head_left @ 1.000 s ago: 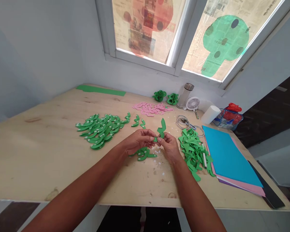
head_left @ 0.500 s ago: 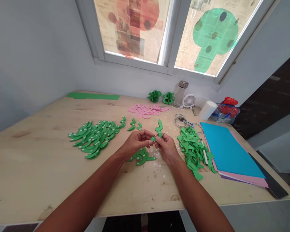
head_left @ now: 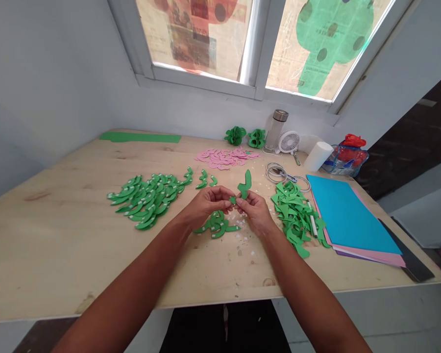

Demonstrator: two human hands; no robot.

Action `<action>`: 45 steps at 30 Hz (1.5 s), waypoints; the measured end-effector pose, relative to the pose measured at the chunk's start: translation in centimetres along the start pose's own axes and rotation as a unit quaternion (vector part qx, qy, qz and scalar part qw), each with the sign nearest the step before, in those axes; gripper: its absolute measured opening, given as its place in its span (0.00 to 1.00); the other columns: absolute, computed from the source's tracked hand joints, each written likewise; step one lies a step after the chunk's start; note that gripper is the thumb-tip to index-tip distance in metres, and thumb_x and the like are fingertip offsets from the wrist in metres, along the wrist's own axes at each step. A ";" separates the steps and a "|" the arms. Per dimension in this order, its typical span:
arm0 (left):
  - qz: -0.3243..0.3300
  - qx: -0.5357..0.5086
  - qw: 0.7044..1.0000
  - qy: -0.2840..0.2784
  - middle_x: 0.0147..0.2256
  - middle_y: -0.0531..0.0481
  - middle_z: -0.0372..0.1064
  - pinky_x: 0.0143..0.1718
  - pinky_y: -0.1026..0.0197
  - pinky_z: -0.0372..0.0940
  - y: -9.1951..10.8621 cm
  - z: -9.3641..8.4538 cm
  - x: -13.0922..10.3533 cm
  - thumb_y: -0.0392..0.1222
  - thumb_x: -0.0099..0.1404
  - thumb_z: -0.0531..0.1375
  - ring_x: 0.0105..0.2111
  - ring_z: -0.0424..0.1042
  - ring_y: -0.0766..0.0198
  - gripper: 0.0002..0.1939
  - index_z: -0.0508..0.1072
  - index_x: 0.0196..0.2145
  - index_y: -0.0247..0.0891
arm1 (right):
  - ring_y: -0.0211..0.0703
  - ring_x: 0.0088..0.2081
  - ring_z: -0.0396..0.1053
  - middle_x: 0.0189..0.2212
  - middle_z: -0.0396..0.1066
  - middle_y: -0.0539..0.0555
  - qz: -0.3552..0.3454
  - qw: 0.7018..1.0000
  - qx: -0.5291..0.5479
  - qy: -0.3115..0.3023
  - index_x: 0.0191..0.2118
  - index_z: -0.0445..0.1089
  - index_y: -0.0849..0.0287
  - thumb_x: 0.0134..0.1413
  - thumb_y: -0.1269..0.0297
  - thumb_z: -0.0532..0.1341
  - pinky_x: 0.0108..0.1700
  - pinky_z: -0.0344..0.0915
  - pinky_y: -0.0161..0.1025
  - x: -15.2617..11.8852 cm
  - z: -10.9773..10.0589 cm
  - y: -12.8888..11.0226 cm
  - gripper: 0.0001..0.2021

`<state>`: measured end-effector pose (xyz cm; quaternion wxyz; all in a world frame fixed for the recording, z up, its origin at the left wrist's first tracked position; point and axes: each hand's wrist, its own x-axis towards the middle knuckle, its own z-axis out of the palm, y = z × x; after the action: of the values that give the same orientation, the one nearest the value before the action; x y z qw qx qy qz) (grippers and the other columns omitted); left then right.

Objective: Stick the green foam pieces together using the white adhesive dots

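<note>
A curved green paper cutout [head_left: 245, 183] stands up from my fingertips over the middle of the table. My right hand [head_left: 255, 210] pinches its lower part. My left hand [head_left: 212, 202] pinches the lower left end of the green paper, its fingertips almost touching those of my right. Just below my hands lies a small heap of green curved cutouts [head_left: 218, 226] with white squares on them. To the left spreads a larger pile of similar green cutouts [head_left: 150, 196], also with white squares. Tiny white paper bits [head_left: 244, 229] are scattered beneath my right hand.
On the right are green scraps [head_left: 294, 215] with a white pen [head_left: 313, 220], a blue sheet stack [head_left: 349, 211] and scissors [head_left: 281, 172] by tape rings. Pink cutouts [head_left: 226, 158], green paper balls [head_left: 235, 136], a bottle [head_left: 275, 128] and a small fan [head_left: 289, 142] stand further back.
The green cutout has turned in my fingers, its upper part now leaning right and showing more of its face. My view has tilted down slightly; both hands stay close together.
</note>
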<state>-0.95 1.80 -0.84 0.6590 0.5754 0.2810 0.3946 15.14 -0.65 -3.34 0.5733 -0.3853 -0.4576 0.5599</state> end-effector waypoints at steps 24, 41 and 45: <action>-0.019 0.683 0.729 0.030 0.31 0.45 0.72 0.33 0.59 0.57 -0.8 -3.8 0.8 0.37 0.53 0.54 0.36 0.68 0.53 0.07 0.72 0.28 0.41 | 0.31 0.18 0.58 0.16 0.67 0.47 0.043 0.992 -0.017 0.121 0.25 0.68 0.60 0.37 0.58 0.66 0.21 0.51 0.32 0.2 -0.3 0.0 0.12; -0.097 0.332 0.938 0.005 0.27 0.50 0.72 0.33 0.62 0.63 3.4 -4.5 -1.0 0.47 0.50 0.60 0.30 0.70 0.59 0.09 0.74 0.25 0.39 | 0.32 0.18 0.58 0.16 0.67 0.47 0.055 0.991 -0.014 0.122 0.27 0.70 0.61 0.37 0.59 0.66 0.22 0.52 0.32 0.0 0.1 -0.4 0.12; -0.092 0.329 0.938 0.050 0.28 0.49 0.74 0.35 0.60 0.64 4.1 -4.8 -1.4 0.47 0.49 0.61 0.32 0.71 0.57 0.09 0.75 0.25 0.40 | 0.31 0.17 0.57 0.16 0.67 0.47 0.058 0.990 -0.015 0.126 0.26 0.69 0.61 0.36 0.59 0.66 0.21 0.51 0.32 0.0 0.2 -0.4 0.11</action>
<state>-6.49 3.31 2.17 0.4512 0.7113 0.4794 0.2463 15.10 -0.73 -2.94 0.5869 -0.4874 -0.3666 0.5324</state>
